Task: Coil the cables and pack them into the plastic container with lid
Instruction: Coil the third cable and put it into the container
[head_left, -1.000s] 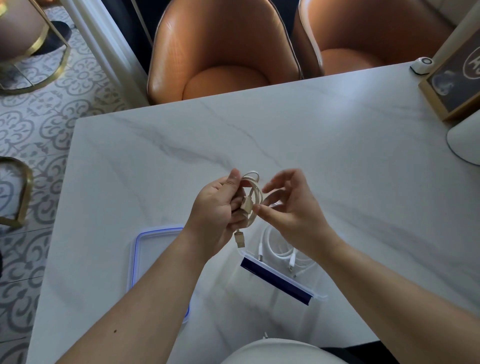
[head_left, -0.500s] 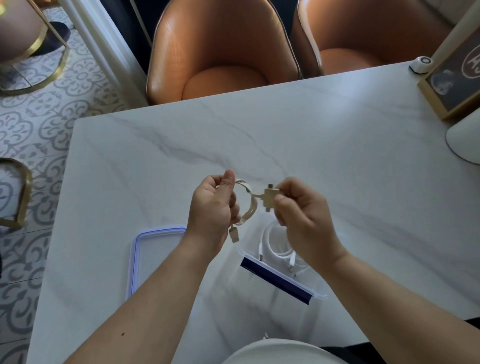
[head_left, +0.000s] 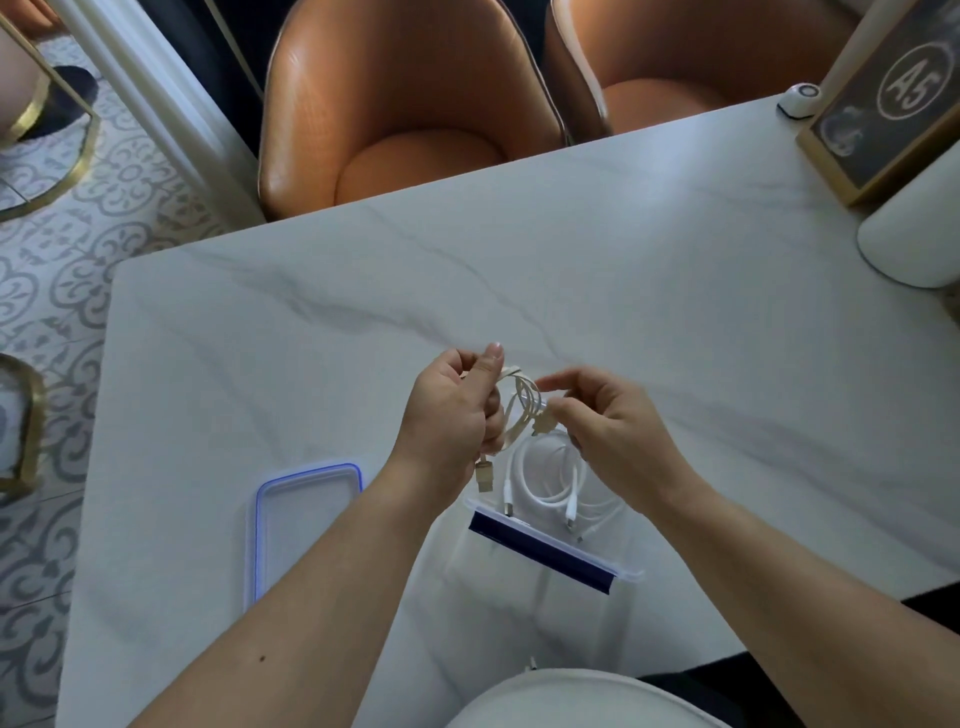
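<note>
Right hand (head_left: 613, 436) sits lower than half second ago, fist loosened, fingertips pinching junction block (head_left: 543, 425) of beige cable (head_left: 522, 402), now drawn against loops. Left hand (head_left: 452, 415) grips coil as before, USB plug (head_left: 484, 475) dangling below. White cable (head_left: 550, 478) lies coiled inside clear container (head_left: 540, 553); lid (head_left: 306, 525) beside it on table (head_left: 675, 312).

Before you stretches a white marble table (head_left: 623, 270), grey-veined and glossy with daylight. At its far edge stand a tan leather chair (head_left: 405, 104) and its twin (head_left: 701, 52). To your left lie grey-patterned floor tiles (head_left: 130, 176), brass-coloured furniture frames (head_left: 34, 431) and a white post (head_left: 161, 104). On the table's far right sit a wood-framed sign (head_left: 883, 104) marked "A5", a small white round device (head_left: 800, 101) and a white rounded object (head_left: 914, 234).
</note>
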